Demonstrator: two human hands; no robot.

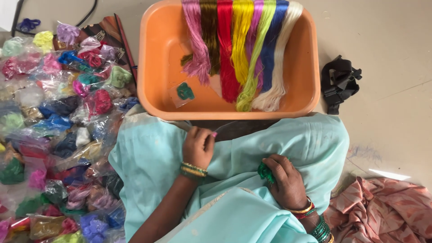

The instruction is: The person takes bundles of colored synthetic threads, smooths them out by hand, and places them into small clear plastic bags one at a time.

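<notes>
My left hand (198,146) rests on the light-blue cloth (148,157) over my lap, its fingers pinched on the edge of a thin clear plastic packet (229,127) just below the tub. My right hand (285,180) lies lower right on the same cloth, closed around a small bunch of green thread (265,173). In front of both hands stands an orange plastic tub (153,67). Several skeins of thread (243,45) in pink, brown, red, yellow, lime, blue and white hang over its far rim. A small clear packet with green thread (184,92) lies on its bottom.
A big pile of clear packets of coloured thread (54,126) covers the floor to the left. A black strap (339,83) lies right of the tub. A pink patterned cloth (387,207) is crumpled at the bottom right. A dark cable (87,13) runs at the top left.
</notes>
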